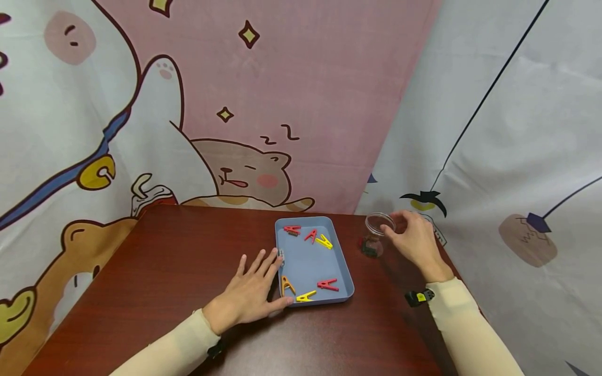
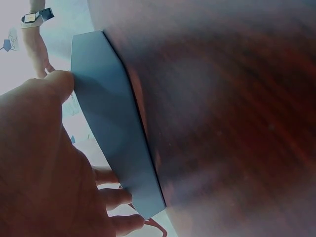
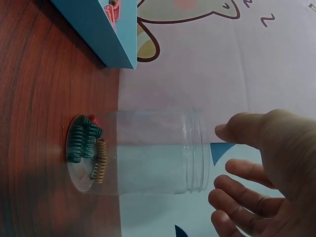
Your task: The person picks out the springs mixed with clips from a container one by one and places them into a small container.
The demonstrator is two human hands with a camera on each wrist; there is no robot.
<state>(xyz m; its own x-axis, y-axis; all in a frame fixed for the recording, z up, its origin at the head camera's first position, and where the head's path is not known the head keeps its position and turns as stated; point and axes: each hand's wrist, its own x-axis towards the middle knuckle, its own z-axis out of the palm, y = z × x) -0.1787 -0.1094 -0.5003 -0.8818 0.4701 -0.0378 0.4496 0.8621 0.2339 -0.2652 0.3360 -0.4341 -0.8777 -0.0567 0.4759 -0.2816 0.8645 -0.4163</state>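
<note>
A blue tray (image 1: 305, 263) lies on the table with several red and yellow clips in it, such as a red clip (image 1: 327, 284) and a yellow clip (image 1: 324, 241). My left hand (image 1: 249, 290) rests along the tray's left edge, fingers spread and nearly straight. To the tray's right stands a clear, lidless jar (image 3: 153, 153), upright. Green coil springs (image 3: 81, 140), a brownish spring (image 3: 100, 160) and something red lie at its bottom. Just beyond the jar's mouth, my right hand (image 3: 276, 173) has loosely bent, parted fingers and holds nothing.
The dark reddish-brown wooden table (image 1: 197, 266) reaches back to a hanging cloth (image 1: 320, 104) printed with cartoon animals. A paler cloth (image 1: 508, 130) hangs along the right side, close to my right arm. Both wrists wear dark straps.
</note>
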